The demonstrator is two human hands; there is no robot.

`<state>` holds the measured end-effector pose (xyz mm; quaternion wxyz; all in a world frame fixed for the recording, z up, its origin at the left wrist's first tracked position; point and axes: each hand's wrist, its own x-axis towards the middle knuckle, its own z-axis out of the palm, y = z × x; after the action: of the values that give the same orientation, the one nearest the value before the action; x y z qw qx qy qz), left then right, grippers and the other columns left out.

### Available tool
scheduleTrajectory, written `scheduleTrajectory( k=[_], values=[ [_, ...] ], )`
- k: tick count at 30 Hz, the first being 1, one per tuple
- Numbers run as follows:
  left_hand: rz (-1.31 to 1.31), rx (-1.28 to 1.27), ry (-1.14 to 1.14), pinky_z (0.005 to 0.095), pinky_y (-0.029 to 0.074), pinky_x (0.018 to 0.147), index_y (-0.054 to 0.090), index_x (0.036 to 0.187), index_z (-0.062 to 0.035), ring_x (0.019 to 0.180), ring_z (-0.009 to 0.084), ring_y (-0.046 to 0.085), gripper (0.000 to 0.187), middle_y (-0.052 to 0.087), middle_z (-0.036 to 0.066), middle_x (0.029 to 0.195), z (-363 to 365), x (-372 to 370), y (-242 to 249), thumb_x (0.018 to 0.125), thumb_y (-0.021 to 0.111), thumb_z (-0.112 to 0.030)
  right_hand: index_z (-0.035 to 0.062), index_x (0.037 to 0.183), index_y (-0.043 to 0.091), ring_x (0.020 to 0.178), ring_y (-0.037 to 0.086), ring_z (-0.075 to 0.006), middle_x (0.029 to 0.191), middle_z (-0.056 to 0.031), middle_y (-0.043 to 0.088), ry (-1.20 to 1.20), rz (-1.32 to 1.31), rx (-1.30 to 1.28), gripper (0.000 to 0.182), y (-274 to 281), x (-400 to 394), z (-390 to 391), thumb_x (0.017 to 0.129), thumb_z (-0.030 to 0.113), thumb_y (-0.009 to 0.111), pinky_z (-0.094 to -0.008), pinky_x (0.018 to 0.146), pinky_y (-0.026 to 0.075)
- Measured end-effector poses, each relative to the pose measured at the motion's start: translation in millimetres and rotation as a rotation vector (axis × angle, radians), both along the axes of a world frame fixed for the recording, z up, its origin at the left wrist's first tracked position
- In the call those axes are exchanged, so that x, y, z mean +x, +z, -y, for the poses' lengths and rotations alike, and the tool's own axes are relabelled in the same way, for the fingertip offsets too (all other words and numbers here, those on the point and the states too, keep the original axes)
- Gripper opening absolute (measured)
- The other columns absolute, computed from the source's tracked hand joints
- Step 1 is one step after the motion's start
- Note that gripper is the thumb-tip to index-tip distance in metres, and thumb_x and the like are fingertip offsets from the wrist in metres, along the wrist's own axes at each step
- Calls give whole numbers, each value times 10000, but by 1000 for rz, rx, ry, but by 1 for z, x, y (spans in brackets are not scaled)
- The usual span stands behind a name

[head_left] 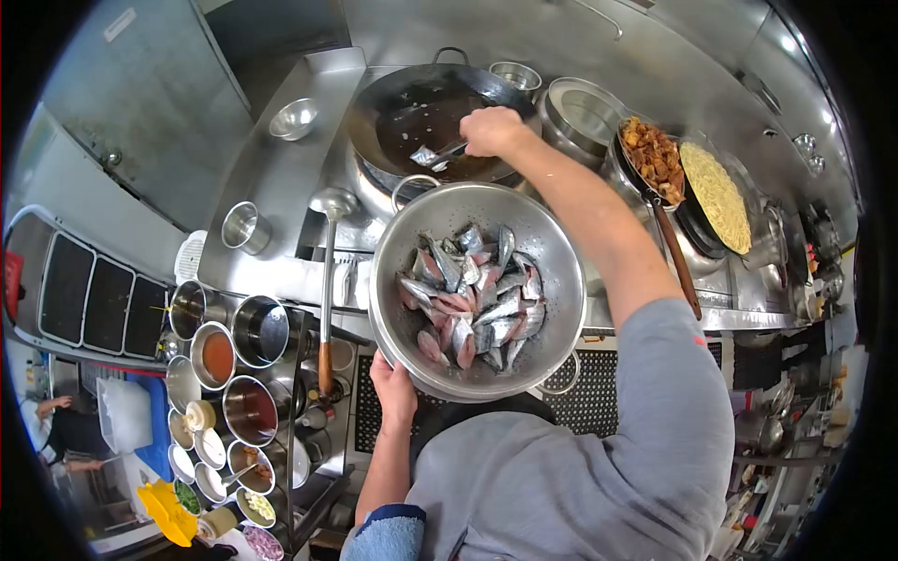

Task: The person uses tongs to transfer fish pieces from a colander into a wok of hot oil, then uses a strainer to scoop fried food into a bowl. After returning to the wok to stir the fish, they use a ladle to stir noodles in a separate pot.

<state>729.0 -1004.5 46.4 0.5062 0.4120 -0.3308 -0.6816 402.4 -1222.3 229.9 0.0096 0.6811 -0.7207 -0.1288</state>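
My left hand (394, 389) grips the near-left rim of a large steel basin (572, 313) with loop handles. Cut pieces of silvery fish (472, 297), some showing pink flesh, are heaped inside it. Beyond the basin, my right hand (492, 132) reaches over a big dark wok (374, 117) with its fingers closed. A piece of fish (432, 157) hangs from the fingertips, low over the wok's near side. Dark, shiny liquid (421, 122) covers the wok's bottom.
A wooden-handled ladle (325, 280) lies left of the basin. Pots of sauces (214, 356) and seasonings crowd the left side. On the right are a strainer of browned chunks (653, 159) and a heap of noodles (716, 196). Another person (56, 421) is at far left.
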Motion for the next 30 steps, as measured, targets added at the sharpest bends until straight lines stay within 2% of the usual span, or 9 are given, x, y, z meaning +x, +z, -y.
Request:
scheduleTrajectory(
  k=[5, 9, 11, 14, 20, 24, 27, 28, 30],
  values=[
    [21, -7, -2, 238, 492, 742, 589, 1038, 14, 809, 92, 598, 130, 647, 37, 947, 0, 2, -5, 926, 572, -50, 63, 1012, 722, 996, 672, -292, 1056, -147, 698, 46, -55, -50, 301, -10, 3, 19, 759, 194, 622, -408, 856, 536],
    [-2, -18, -48, 240, 490, 750, 576, 1055, 13, 814, 97, 597, 143, 644, 40, 952, 1, 5, -8, 930, 574, -55, 79, 1032, 705, 972, 671, -316, 1019, -147, 702, -61, 14, -195, 329, 50, -12, -17, 770, 265, 639, -427, 847, 539],
    [-18, -23, -57, 244, 490, 762, 574, 1059, 8, 832, 98, 597, 139, 643, 42, 964, 1, 6, -11, 932, 570, -47, 72, 1029, 701, 942, 669, -334, 959, -158, 701, -7, 28, -223, 346, 81, -26, -51, 781, 311, 670, -442, 822, 536],
    [-47, -19, -52, 251, 492, 784, 573, 1054, 4, 860, 100, 602, 132, 644, 43, 989, 0, 8, -15, 930, 574, -39, 67, 1022, 687, 879, 639, -352, 901, -178, 674, 47, 149, -55, 295, 122, -36, -118, 832, 292, 667, -442, 769, 489],
    [-91, -15, -63, 256, 491, 803, 571, 1050, 1, 866, 109, 604, 121, 642, 45, 994, 0, 7, -15, 931, 562, -15, 8, 1029, 669, 877, 640, -365, 900, -190, 678, -170, 188, 338, 332, 76, -23, -217, 854, 289, 649, -424, 811, 496],
    [-88, -28, -72, 253, 476, 811, 573, 1055, 4, 880, 103, 592, 130, 637, 41, 993, 2, 8, -20, 927, 550, -10, 14, 1035, 663, 898, 640, -359, 878, -171, 667, -89, 281, 165, 311, 45, -13, -247, 848, 263, 662, -435, 792, 499],
    [-66, -23, -72, 245, 472, 797, 576, 1051, 4, 870, 96, 587, 134, 635, 36, 988, 2, 9, -18, 924, 535, -1, 44, 1093, 648, 880, 646, -335, 918, -140, 655, 101, 133, 21, 353, 38, 6, -263, 818, 261, 688, -423, 776, 508],
    [-62, -21, -73, 243, 471, 794, 577, 1050, 3, 867, 94, 585, 136, 635, 34, 986, 1, 9, -17, 922, 531, 1, 84, 1165, 615, 874, 655, -292, 1007, -98, 643, 95, 17, 87, 416, 39, 18, -262, 798, 264, 695, -405, 753, 518],
    [-27, -23, -82, 242, 470, 792, 578, 1047, 0, 861, 91, 584, 133, 637, 33, 984, 2, 10, -19, 922, 532, -1, 66, 1059, 620, 867, 664, -275, 933, -97, 636, 234, -20, -38, 326, 20, 24, -256, 797, 243, 700, -400, 734, 528]
  ],
)
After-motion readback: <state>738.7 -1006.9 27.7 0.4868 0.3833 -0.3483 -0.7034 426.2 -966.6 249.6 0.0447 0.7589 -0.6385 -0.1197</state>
